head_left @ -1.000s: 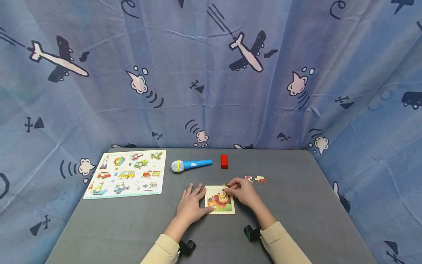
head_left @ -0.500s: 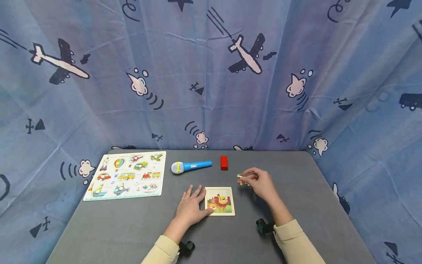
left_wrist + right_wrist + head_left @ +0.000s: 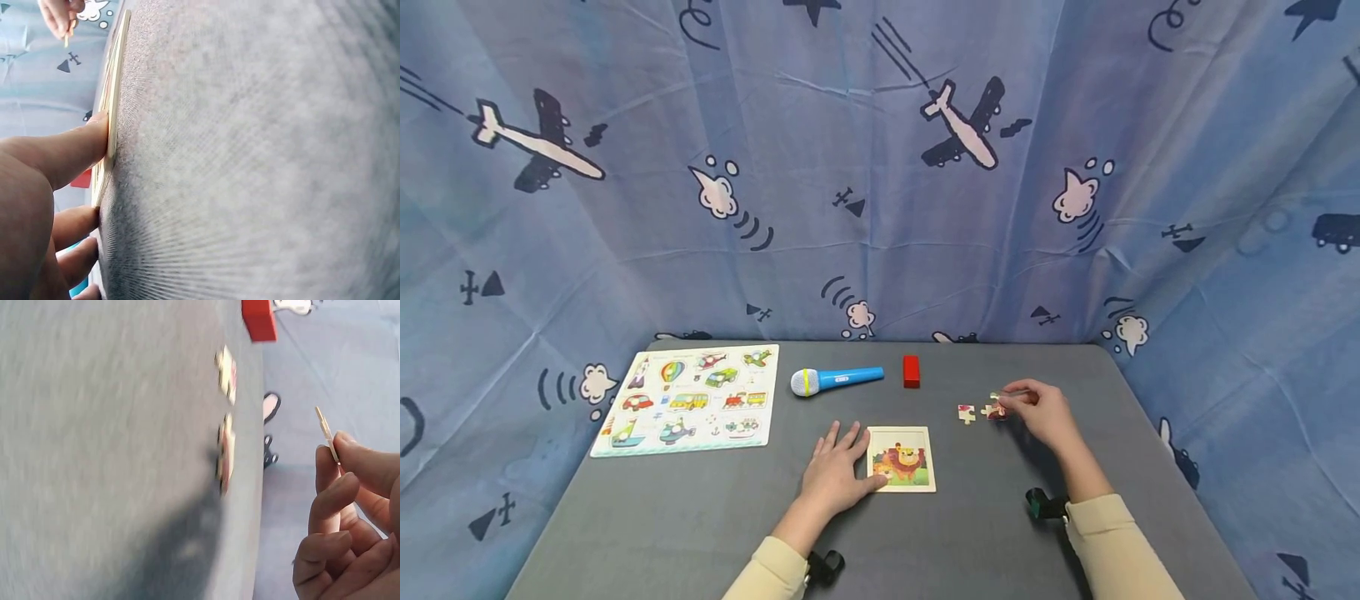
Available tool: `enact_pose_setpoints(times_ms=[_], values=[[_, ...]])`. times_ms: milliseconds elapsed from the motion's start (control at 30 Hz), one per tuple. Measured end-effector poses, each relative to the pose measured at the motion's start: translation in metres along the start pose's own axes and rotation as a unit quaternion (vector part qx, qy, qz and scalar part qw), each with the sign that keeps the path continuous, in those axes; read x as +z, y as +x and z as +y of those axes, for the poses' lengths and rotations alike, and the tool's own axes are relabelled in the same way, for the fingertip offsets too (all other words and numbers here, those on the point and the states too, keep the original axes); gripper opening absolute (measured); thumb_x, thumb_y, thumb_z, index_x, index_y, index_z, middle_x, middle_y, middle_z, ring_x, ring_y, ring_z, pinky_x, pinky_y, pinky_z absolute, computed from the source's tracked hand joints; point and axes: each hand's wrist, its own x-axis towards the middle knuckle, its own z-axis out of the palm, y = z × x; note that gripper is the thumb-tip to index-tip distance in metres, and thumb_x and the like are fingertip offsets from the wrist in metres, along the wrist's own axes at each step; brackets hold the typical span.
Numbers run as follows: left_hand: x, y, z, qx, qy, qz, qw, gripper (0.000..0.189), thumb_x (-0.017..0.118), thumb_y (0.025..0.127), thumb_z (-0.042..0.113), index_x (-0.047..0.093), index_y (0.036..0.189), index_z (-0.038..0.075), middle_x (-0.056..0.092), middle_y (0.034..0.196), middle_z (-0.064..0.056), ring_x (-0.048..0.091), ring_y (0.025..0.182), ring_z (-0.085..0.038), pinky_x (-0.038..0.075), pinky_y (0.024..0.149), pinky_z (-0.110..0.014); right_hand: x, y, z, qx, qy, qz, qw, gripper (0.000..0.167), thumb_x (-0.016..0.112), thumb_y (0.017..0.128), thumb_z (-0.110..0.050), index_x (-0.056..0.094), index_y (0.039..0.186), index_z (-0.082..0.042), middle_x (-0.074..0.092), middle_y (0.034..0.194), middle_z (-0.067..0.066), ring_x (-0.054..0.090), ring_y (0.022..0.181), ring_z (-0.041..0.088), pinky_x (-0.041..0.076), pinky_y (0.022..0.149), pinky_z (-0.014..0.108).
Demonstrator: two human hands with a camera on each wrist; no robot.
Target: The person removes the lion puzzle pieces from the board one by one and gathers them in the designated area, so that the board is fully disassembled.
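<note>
A small square wooden jigsaw puzzle point(image 3: 901, 483) with a lion picture lies on the table. My left hand point(image 3: 835, 472) is spread flat at its left side, the thumb resting on its lower left corner. In the left wrist view, the thumb point(image 3: 75, 150) presses the board's edge. Over to the right, my right hand point(image 3: 1043, 413) pinches a thin jigsaw piece point(image 3: 326, 432) between thumb and index finger, held above the table. Below it lie two loose pieces, one reddish piece point(image 3: 992, 412) partly behind the fingers and another piece point(image 3: 966, 413) to its left.
Behind the puzzle lie a blue toy microphone point(image 3: 842, 378) and a red block point(image 3: 911, 372). A white picture board point(image 3: 688, 400) with vehicle drawings is at the back left of the grey table point(image 3: 647, 525). A patterned blue curtain point(image 3: 880, 192) surrounds the table.
My right hand has moved from the puzzle's upper right corner to the right, carrying the jigsaw piece with it, to above the loose pieces. The left hand has stayed in place.
</note>
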Motion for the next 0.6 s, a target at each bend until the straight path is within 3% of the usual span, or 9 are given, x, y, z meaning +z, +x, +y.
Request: enact_pose_setpoints(times_ms=[233,600], values=[[-0.002,-0.001,0.001,-0.002,-0.004,0.003,1.0000,0.085,0.076,0.082,0.057,0.049,0.151,0.014,0.040,0.160,-0.009,0.022,0.154,-0.040,0.023,0.123,-0.058,-0.008,0.007,0.023,0.022,-0.023,0.013,0.9994,0.029,0.073,0.094,-0.022,0.071,0.115,-0.002,0.071,0.085,0.012,0.056,0.064,0.015,0.047,0.053,0.030],[-0.001,0.000,0.001,0.000,-0.008,0.006,1.0000,0.085,0.077,0.082,0.056,0.050,0.151,0.014,0.040,0.161,-0.009,0.022,0.154,-0.039,0.023,0.123,-0.057,-0.006,0.014,0.050,0.069,-0.059,0.001,0.9959,0.025,0.071,0.095,-0.018,0.071,0.110,0.001,0.071,0.080,0.008,0.061,0.063,0.013,0.047,0.055,0.028]])
